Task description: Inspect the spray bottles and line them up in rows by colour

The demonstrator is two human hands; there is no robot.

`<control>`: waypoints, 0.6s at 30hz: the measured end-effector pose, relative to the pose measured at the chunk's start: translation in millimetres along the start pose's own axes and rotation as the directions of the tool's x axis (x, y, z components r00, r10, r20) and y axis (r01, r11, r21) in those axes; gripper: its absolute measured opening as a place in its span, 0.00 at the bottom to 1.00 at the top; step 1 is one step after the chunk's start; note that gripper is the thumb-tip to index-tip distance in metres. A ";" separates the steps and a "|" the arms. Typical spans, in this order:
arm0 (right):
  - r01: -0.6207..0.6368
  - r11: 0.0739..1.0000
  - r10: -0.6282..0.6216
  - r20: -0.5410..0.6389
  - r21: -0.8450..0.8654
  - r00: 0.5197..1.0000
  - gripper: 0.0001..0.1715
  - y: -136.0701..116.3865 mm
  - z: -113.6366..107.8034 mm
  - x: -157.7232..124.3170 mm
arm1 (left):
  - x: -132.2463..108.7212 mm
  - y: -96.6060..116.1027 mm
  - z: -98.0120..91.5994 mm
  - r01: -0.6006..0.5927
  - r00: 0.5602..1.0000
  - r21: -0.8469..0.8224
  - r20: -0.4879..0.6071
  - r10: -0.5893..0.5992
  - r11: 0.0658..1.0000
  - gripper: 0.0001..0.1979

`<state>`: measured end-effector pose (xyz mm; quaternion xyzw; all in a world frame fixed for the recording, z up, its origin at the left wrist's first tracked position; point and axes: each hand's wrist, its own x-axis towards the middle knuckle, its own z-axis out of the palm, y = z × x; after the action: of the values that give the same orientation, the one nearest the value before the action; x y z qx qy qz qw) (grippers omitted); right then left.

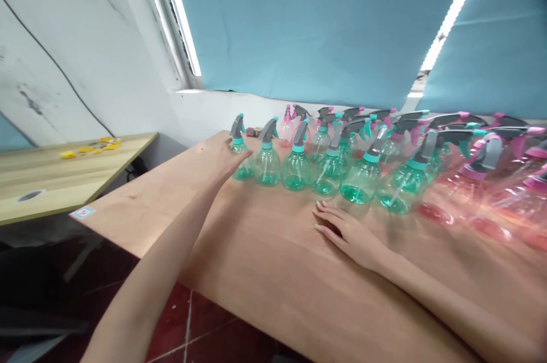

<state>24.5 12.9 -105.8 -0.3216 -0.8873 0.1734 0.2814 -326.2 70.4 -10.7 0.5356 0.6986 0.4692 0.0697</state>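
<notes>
Blue sheeting (299,27) hangs behind a smooth wooden table (256,249) in the head view. The left hand (231,160) curls round the end bottle (244,172), at the far left of the round, translucent green spray bottles (361,183); the right hand (348,235) lies loose before them, holding nothing. Handling that end bottle seems the step in hand; shifting it would call for a light, upright grip on slick plastic. Glossy pink bottles (461,195) crowd the right.
</notes>
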 end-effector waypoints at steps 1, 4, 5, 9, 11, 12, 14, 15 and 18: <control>0.000 1.000 0.000 0.001 -0.002 1.000 0.24 0.5 0.1 -0.3 | -0.1 -1.4 1.2 0.004 1.000 0.010 0.000 -0.004 1.000 0.29; 0.006 1.000 -0.006 0.008 -0.017 1.000 0.24 1.5 -0.5 -0.9 | -3.9 -6.4 -1.8 0.014 1.000 0.055 -0.017 -0.013 0.998 0.17; 0.013 1.000 -0.012 0.017 -0.019 1.000 0.24 1.3 -0.7 -0.4 | -6.5 -7.9 -4.9 0.012 1.000 0.068 -0.023 -0.011 0.998 0.16; 0.050 0.999 -0.051 0.043 0.019 0.998 0.22 -6.2 3.0 7.9 | -25.2 -9.1 -23.1 -0.003 0.999 0.104 -0.041 0.008 0.995 0.25; 0.074 0.995 -0.077 0.042 0.061 0.996 0.22 -15.0 9.5 16.5 | -39.7 -6.8 -31.7 -0.004 0.999 0.116 -0.042 0.009 0.993 0.30; 0.085 0.993 -0.088 0.042 0.083 0.995 0.22 -20.5 13.8 21.5 | -48.1 -4.9 -35.2 -0.003 0.999 0.122 -0.040 0.008 0.993 0.31; 0.096 0.988 -0.101 0.034 0.121 0.994 0.23 -32.5 23.1 31.5 | -66.8 1.0 -40.4 -0.004 0.999 0.136 -0.032 0.008 0.991 0.30; 0.103 0.986 -0.108 0.031 0.131 0.994 0.24 -38.6 27.3 36.1 | -77.0 5.2 -42.2 -0.003 1.000 0.142 -0.023 0.006 0.990 0.30; 0.091 0.983 -0.094 0.009 0.159 0.996 0.32 -54.8 34.7 44.8 | -109.5 24.8 -45.3 -0.014 1.000 0.168 -0.006 0.015 0.986 0.32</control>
<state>-51.1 -1.8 -88.8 -0.2553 -0.8869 0.2326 0.3067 -290.8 -45.4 -12.0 0.5428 0.7321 0.4112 0.0185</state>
